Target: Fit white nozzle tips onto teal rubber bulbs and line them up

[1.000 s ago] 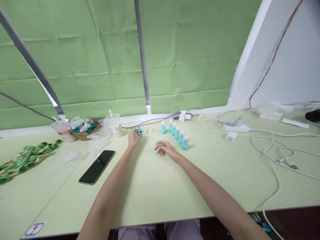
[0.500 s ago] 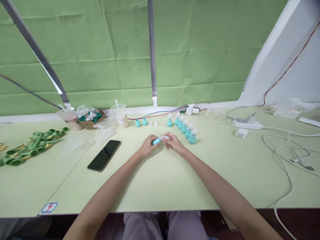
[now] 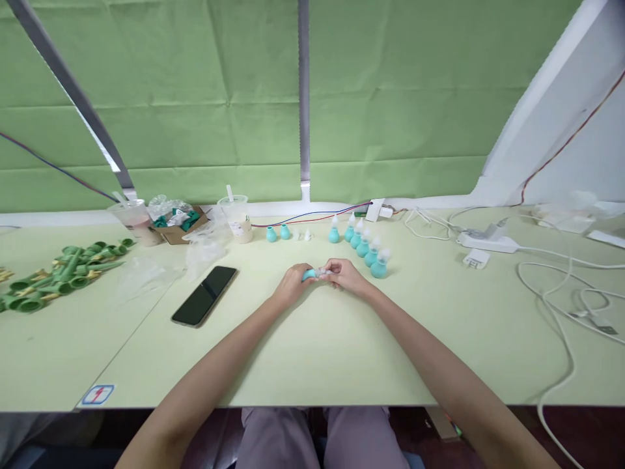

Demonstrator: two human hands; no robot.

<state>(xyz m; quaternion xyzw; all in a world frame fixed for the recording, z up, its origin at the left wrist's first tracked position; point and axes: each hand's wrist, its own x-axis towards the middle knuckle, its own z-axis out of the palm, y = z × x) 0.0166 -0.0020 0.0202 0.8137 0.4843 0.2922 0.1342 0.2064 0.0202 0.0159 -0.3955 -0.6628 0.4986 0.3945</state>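
Note:
Over the middle of the table, my left hand (image 3: 291,284) is closed around a small turquoise rubber bulb (image 3: 308,275), its neck turned to the right. Closed at that neck, my right hand (image 3: 344,276) pinches a translucent white nozzle tip (image 3: 323,273). My fingers partly hide where the two parts meet. To the right stands a slanting row of turquoise bulbs with white tips (image 3: 362,248), all upright. Behind my hands are two turquoise bulbs without tips (image 3: 284,231), and beside them two small loose white tips (image 3: 307,235).
A black phone (image 3: 205,296) lies left of my left arm. Farther back stand a drink cup (image 3: 235,221), a crumpled plastic bag (image 3: 202,251) and a small cardboard box (image 3: 180,231). Green tubular parts (image 3: 68,273) are heaped at far left. A power strip (image 3: 488,242) with white cables occupies the right.
My fingers have shifted on the bulb and its tip, and the bulb now lies more level and more covered by my left hand. The view has moved slightly.

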